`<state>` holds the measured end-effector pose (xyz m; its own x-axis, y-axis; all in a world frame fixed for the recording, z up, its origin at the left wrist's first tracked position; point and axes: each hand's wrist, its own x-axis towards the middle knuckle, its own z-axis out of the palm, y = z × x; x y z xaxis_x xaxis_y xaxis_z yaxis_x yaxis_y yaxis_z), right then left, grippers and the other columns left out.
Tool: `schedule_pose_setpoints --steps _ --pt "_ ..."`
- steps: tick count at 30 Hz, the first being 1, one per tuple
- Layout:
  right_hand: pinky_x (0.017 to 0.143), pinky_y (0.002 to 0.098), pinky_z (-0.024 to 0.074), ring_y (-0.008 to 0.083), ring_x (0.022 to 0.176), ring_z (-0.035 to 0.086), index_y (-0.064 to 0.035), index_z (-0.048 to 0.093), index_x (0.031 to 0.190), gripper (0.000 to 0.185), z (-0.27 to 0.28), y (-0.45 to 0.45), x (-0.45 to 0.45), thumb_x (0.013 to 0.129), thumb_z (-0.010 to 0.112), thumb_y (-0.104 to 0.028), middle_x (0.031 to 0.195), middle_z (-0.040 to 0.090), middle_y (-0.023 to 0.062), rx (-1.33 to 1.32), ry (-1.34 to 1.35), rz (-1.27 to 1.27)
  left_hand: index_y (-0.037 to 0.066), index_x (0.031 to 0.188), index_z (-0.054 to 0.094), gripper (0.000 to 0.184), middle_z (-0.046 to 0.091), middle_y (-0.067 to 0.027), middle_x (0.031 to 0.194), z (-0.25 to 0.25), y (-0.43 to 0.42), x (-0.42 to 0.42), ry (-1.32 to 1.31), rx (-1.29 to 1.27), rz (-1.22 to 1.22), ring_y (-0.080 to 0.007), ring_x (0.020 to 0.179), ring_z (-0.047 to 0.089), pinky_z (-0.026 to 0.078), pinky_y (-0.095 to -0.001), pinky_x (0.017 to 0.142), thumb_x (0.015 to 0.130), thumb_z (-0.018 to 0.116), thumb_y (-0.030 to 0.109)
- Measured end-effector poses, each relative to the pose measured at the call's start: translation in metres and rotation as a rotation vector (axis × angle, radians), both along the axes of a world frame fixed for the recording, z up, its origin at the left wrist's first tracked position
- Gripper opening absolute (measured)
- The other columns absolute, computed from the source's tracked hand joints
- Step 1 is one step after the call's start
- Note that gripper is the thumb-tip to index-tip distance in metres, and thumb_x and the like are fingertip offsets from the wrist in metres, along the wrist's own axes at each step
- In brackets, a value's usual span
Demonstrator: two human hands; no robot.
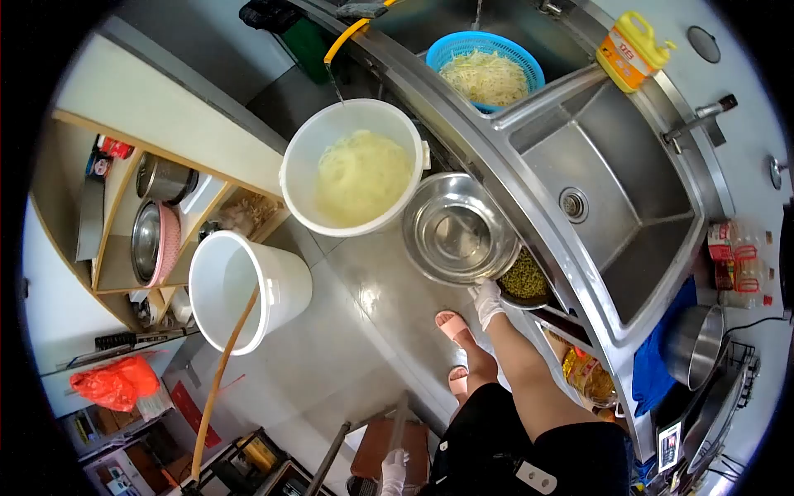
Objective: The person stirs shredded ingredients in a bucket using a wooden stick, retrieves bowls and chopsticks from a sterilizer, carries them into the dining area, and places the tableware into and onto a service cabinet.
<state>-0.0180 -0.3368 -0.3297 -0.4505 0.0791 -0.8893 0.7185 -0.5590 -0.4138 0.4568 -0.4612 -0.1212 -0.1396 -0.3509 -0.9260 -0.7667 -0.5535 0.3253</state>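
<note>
My right hand [488, 303], in a white glove, grips the near rim of a shiny metal basin [456, 227], which looks empty. Partly behind that basin is a bowl of green beans [523, 277], beside the sink cabinet. My left hand [394, 471], also gloved, is low in the view with its fingers round a pale rod [400, 423] that is smeared and hard to make out. Beyond the basin, water runs from a yellow hose [347, 41] into a white tub [296, 194] holding pale yellow, cloudy contents.
A white bucket [289, 285] with a long wooden stick [217, 384] stands left, near shelves [116, 269] of pots. At right is a steel sink [562, 157], with a blue basket [438, 51] of pale shreds in the far basin and a yellow jug [630, 54] on the ledge.
</note>
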Motion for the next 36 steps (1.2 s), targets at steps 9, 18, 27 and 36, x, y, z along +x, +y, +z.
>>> schedule_pose_setpoints --steps 9,18,27,36 --pt "0.08 0.0371 0.0481 0.0211 0.085 0.058 -0.0077 0.054 0.104 0.031 0.096 0.038 0.186 0.074 0.059 -0.006 0.095 0.059 0.0054 -0.08 -0.047 0.315 -0.001 0.098 0.06 0.025 0.065 -0.0094 0.091 -0.023 -0.018 0.037 0.407 -0.346 -0.317 -0.0199 0.083 0.06 0.047 -0.0299 0.074 0.09 0.052 0.021" --pt "0.072 0.0295 0.046 0.0144 0.083 0.057 -0.0075 0.057 0.108 0.032 0.263 0.081 0.224 0.076 0.057 -0.004 0.094 0.061 0.0017 -0.197 0.278 0.554 0.0 0.117 0.054 0.042 0.061 -0.0049 0.096 0.134 -0.034 -0.088 0.604 -0.537 -0.041 -0.0122 0.079 0.058 0.047 -0.0262 0.068 0.091 0.058 0.032" --pt "0.075 0.0302 0.0446 0.0137 0.088 0.056 -0.0061 0.058 0.108 0.029 0.361 0.127 0.163 0.079 0.056 -0.007 0.099 0.06 0.0014 -0.385 0.474 0.369 -0.003 0.105 0.057 0.019 0.062 -0.0051 0.087 0.263 0.01 -0.231 0.922 -0.858 -0.083 -0.009 0.07 0.053 0.045 -0.0236 0.064 0.086 0.053 -0.001" --pt "0.094 0.0398 0.0414 0.0226 0.107 0.053 -0.0052 0.05 0.118 0.032 0.377 0.187 0.058 0.087 0.054 -0.009 0.118 0.056 0.0084 -0.696 0.562 0.081 -0.005 0.112 0.058 0.027 0.064 -0.007 0.099 0.332 0.113 -0.413 1.268 -1.039 -0.431 -0.0113 0.086 0.056 0.044 -0.0246 0.081 0.086 0.052 -0.003"
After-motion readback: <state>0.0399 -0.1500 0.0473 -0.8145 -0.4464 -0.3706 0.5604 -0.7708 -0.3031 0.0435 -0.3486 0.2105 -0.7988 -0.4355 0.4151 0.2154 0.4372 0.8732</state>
